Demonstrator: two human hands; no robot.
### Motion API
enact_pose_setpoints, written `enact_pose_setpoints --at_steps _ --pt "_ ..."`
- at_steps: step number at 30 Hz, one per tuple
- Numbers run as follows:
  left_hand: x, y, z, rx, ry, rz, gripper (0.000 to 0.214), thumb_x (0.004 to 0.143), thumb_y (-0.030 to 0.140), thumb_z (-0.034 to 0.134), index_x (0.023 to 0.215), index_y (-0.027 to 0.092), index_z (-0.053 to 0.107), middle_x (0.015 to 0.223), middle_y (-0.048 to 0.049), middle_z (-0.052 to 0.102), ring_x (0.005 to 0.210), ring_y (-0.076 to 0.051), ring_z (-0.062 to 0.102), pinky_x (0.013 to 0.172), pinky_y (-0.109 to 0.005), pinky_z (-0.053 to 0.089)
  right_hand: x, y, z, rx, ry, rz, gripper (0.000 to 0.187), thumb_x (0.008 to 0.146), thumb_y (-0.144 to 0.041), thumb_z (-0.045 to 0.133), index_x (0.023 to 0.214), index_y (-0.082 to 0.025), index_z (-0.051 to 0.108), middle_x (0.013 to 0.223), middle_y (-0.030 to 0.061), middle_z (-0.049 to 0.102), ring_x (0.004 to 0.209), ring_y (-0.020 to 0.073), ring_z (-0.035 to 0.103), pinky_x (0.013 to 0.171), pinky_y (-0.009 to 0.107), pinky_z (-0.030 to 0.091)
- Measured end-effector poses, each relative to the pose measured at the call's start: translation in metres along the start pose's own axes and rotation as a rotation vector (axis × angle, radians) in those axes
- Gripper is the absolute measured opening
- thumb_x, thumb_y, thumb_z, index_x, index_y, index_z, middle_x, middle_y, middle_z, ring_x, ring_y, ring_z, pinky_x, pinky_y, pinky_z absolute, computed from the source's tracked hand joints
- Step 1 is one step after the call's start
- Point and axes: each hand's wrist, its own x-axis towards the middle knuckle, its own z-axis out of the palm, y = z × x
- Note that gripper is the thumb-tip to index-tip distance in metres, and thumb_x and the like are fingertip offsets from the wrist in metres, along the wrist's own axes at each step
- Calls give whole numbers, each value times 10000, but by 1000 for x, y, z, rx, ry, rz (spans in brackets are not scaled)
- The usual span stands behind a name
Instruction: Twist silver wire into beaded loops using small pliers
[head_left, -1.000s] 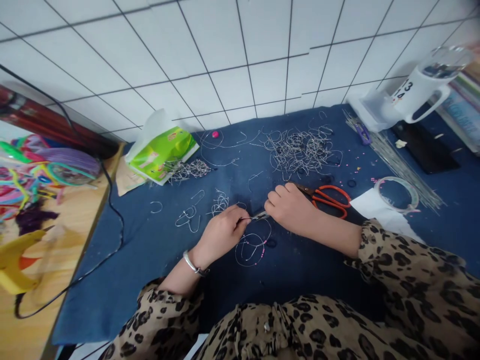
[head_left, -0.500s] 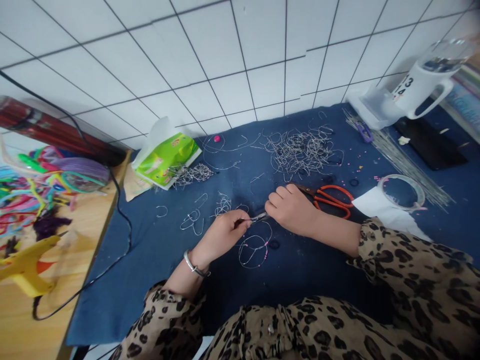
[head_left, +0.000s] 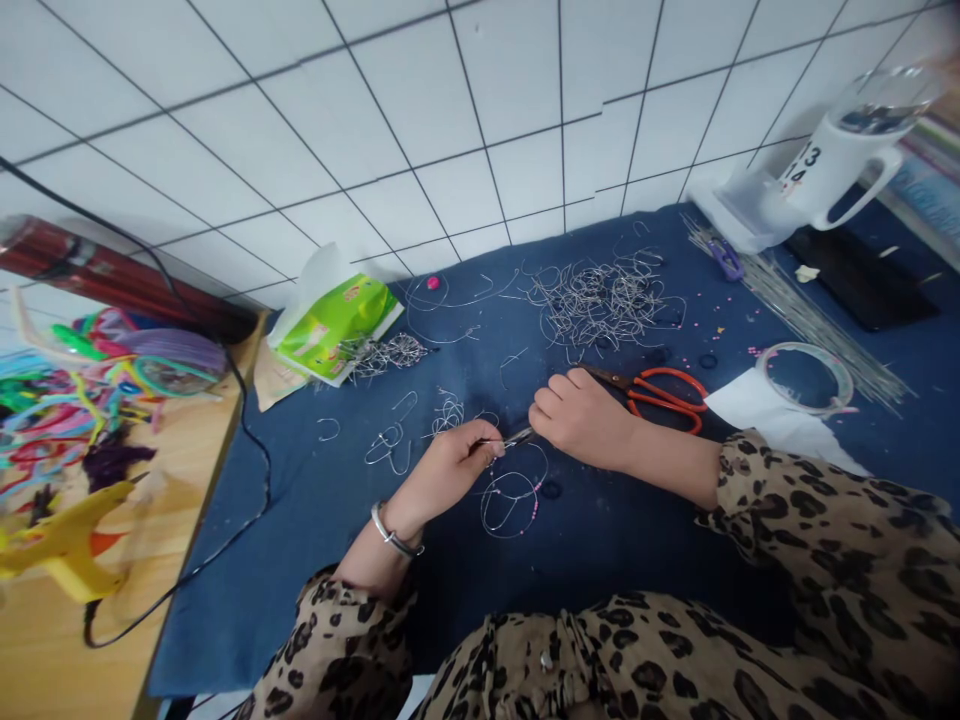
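Note:
My left hand [head_left: 448,468] is closed in a pinch on a thin silver wire [head_left: 511,437] over the blue cloth [head_left: 315,520]. My right hand [head_left: 585,415] is curled shut and grips the orange-handled pliers [head_left: 660,397], whose tip meets the wire between the two hands. Below the hands the wire hangs in loops strung with small pink beads [head_left: 513,498]. A silver bracelet sits on my left wrist.
A tangle of cut wires [head_left: 600,297] lies beyond the hands, smaller wire heaps to the left. A green tissue pack [head_left: 330,315], a white mug [head_left: 832,160], a tape roll [head_left: 804,378], straight wire rods and a black phone lie around. Coloured pipe cleaners and a yellow glue gun sit on the wooden table at left.
Both hands stay together on the wire and pliers; only the view has shifted slightly.

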Motion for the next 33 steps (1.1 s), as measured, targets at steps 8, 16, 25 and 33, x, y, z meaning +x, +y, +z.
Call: enact_pose_setpoints --at_steps 8,16,25,33 --pt "1 1 3 -180 0 -71 135 823 271 502 821 167 589 604 33 502 485 -66 415 474 -186 327 0 1 -3 -4 -38 5 246 874 -95 365 769 -157 579 732 53 524 730 173 362 646 342 196" --pt "3 1 3 -301 0 -159 212 824 335 523 770 156 623 511 44 500 419 -52 409 459 -186 318 -1 1 -3 -16 -42 -9 272 885 -101 343 775 -156 585 736 53 523 728 173 363 645 344 194" --pt "3 1 8 -390 77 -173 212 835 332 517 790 150 617 458 43 471 420 -62 398 448 -183 316 -2 1 -3 4 -9 10 239 860 -95 384 750 -149 589 722 58 526 720 172 361 643 338 197" --pt "4 -1 17 -428 155 -140 137 826 288 519 858 158 549 779 -25 664 418 -46 463 432 -184 356 -2 1 -1 32 -24 48 224 850 -95 400 729 -148 581 715 57 525 723 172 365 647 334 198"
